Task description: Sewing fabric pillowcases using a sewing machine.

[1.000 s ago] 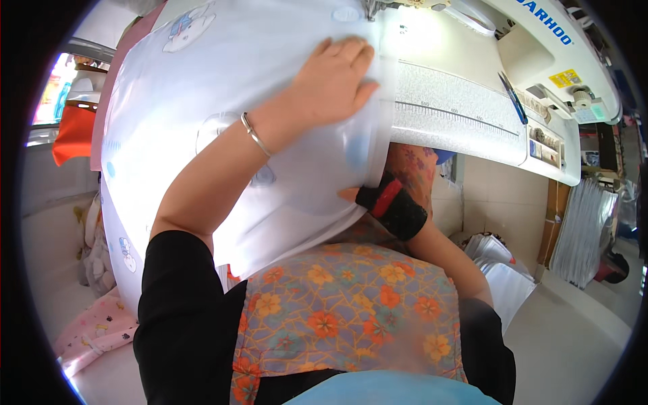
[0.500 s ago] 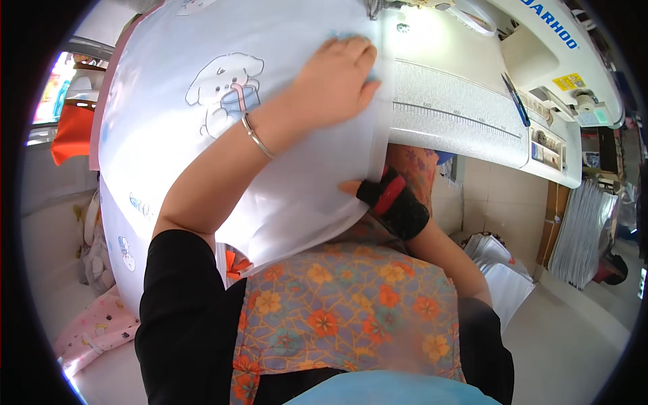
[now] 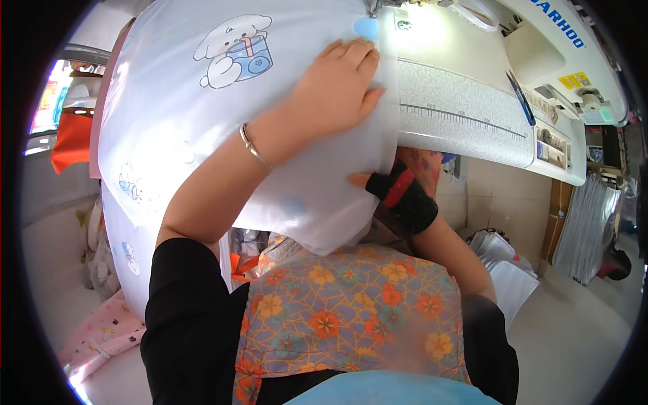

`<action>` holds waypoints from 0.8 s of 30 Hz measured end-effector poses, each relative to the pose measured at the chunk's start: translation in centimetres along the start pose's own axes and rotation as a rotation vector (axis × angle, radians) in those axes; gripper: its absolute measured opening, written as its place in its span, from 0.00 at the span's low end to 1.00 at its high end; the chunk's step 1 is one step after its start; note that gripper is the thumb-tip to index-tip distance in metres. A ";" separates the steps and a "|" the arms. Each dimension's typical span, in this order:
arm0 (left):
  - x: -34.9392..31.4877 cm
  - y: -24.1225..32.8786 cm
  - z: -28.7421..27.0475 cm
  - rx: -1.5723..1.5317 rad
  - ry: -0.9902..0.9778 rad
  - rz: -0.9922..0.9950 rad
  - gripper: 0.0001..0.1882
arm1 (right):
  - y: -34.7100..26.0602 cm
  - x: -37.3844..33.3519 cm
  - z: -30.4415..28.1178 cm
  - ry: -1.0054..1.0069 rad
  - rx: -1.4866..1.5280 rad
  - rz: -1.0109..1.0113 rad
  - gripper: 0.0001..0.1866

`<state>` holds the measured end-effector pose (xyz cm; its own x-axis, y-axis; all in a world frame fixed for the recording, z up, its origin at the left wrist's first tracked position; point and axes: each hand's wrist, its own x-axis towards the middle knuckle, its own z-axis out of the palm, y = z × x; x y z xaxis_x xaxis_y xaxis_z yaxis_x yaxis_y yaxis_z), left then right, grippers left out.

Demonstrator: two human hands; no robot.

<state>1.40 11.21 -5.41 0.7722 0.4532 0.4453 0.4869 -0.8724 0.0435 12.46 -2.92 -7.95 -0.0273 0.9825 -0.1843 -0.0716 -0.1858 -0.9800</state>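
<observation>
A pale, sheer cloth [image 3: 169, 128] printed with cartoon puppies spreads over the left side of a sewing machine table [image 3: 466, 94]. My left hand [image 3: 341, 84] lies flat on it near its right edge, palm down and fingers extended, just short of the presser foot [image 3: 373, 8]. Nearer me, my right hand [image 3: 403, 194], in a black wrap with a red band, grips the cloth's right edge. Its thumb rests on top; the other fingers are hidden underneath. The cloth's near edge hangs over my lap, above a floral apron [image 3: 351, 310].
The machine's white arm [image 3: 540, 47] rises at the right. Dark tweezers [image 3: 520, 98] lie beside a small parts compartment [image 3: 552, 148]. Stacked pale sheets [image 3: 586, 219] stand at far right, others [image 3: 503, 270] below. Orange cloth [image 3: 73, 138] and pink printed cloth [image 3: 101, 331] are at left.
The cloth has slid away from me toward the presser foot, its puppy print moving up. Its near edge has drawn back, uncovering more of my lap. Both hands keep nearly the same places.
</observation>
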 end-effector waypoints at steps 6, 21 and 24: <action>-0.3 0.1 -0.1 -0.033 -0.016 -0.017 0.25 | 0.0 0.7 -0.1 0.074 -0.021 -0.040 0.24; 0.5 -3.1 -1.2 -0.243 0.051 0.021 0.22 | -0.7 -1.6 -1.8 0.227 -0.012 -0.032 0.28; 0.3 -3.4 -0.8 -0.119 0.131 -0.065 0.23 | 0.0 -1.7 -1.6 0.138 -0.070 -0.124 0.29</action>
<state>-0.34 14.15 -4.71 0.6769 0.4888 0.5503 0.4768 -0.8608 0.1780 14.15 -4.59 -7.75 0.1149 0.9912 -0.0660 0.0034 -0.0669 -0.9978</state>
